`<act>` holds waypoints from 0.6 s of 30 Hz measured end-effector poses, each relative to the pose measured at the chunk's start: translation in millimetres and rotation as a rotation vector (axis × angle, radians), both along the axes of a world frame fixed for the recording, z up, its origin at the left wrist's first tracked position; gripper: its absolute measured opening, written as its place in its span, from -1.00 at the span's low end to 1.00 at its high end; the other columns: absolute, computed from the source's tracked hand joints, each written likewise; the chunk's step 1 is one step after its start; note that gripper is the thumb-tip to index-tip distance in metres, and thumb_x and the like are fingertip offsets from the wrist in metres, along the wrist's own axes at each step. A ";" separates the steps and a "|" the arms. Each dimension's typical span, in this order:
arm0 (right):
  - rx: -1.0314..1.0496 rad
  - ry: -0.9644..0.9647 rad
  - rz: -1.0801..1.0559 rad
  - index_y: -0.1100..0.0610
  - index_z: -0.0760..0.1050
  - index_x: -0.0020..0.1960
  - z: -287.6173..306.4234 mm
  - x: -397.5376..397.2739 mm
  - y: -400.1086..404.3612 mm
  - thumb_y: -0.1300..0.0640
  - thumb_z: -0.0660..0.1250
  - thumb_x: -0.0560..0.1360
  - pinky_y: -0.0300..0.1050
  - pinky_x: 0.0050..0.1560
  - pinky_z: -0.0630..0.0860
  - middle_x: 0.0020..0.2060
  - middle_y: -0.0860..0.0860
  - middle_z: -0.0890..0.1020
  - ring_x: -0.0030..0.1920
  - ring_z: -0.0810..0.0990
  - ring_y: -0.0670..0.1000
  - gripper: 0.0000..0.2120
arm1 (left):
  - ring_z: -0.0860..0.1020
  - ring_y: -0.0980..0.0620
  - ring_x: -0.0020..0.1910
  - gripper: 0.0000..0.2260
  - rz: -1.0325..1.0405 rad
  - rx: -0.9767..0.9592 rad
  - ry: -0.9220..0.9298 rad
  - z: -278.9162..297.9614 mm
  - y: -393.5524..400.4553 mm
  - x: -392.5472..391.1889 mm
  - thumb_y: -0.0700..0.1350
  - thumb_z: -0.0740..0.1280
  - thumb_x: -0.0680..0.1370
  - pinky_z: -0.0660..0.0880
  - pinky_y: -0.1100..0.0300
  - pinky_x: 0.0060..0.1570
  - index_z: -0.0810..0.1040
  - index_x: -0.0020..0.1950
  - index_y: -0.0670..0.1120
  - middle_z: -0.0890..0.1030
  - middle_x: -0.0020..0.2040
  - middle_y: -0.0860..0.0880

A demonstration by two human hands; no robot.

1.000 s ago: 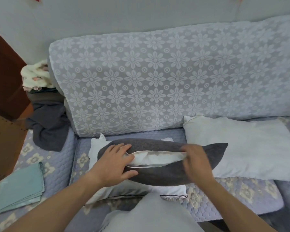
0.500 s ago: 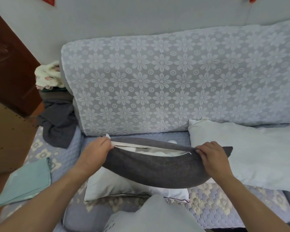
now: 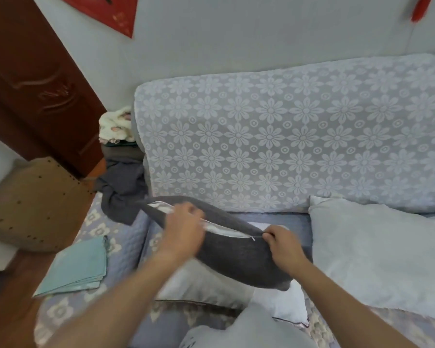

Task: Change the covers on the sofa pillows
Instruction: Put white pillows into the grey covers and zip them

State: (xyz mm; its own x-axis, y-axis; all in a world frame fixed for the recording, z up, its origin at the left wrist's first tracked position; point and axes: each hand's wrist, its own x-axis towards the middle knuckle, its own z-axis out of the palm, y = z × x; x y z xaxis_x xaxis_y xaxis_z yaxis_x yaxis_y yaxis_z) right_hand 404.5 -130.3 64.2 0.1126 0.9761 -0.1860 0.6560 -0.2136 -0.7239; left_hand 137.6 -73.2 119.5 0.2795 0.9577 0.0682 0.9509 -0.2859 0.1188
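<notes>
Your right hand (image 3: 284,243) pinches the zipper pull (image 3: 254,238) of the grey cover (image 3: 226,252); your blurred left hand (image 3: 185,228) grips the cover along its open seam. The half-zipped pillow sits over a white pillow (image 3: 206,285) on the sofa (image 3: 126,247) seat, near its left end, a bare pillow (image 3: 377,249) to the right.

Two bare forearms enter from the lower edge of the head view, each ending in a bare hand: the left hand (image 3: 185,228) and the right hand (image 3: 285,244). No sleeve, glove, ring, watch or bracelet shows on either arm up to the frame edge. The left hand is motion-blurred, so its fingers and nails cannot be made out clearly.
</notes>
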 end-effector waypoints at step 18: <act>0.152 0.081 0.092 -0.06 0.50 -0.08 16.5 -10.9 -13.5 0.22 0.23 0.59 -0.04 -0.02 0.51 -0.17 -0.10 0.61 -0.10 0.55 -0.11 -0.79 | 0.54 -0.02 -0.11 -0.83 0.295 -0.410 -0.548 -39.5 -60.8 112.9 0.02 0.26 0.65 0.44 0.05 -0.10 0.43 -0.10 -0.01 0.59 -0.11 0.02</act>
